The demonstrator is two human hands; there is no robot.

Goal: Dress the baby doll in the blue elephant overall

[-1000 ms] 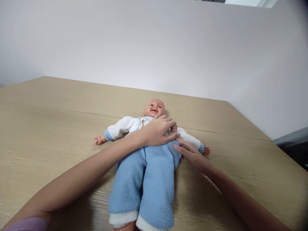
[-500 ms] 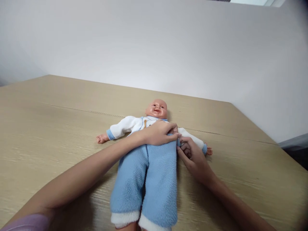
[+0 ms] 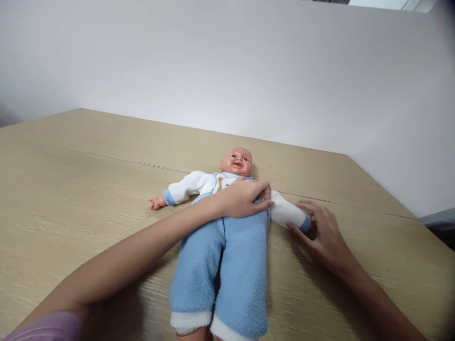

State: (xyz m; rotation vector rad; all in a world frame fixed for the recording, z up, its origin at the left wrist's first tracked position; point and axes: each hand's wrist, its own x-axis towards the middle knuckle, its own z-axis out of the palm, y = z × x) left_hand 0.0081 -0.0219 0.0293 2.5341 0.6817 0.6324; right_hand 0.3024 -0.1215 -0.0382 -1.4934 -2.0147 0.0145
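Note:
A baby doll lies on its back, head away from me, dressed in a white top with blue cuffs and fleecy blue trousers with white hems. Across its chest and waist rests my left hand, fingers curled at the clothes on the doll's right-hand side in view; the fingertips are partly hidden. My right hand is around the end of the white sleeve, thumb and fingers apart on either side of the blue cuff. The doll's hand there is mostly hidden behind my fingers.
A pale wooden table with a seam across it carries the doll. Beyond its far edge rises a plain white wall. Something dark stands past the table's right edge.
My right hand has left the waist of the trousers and moved right to the sleeve cuff, its fingers spreading. My left hand stays on the doll's front. The view has shifted slightly.

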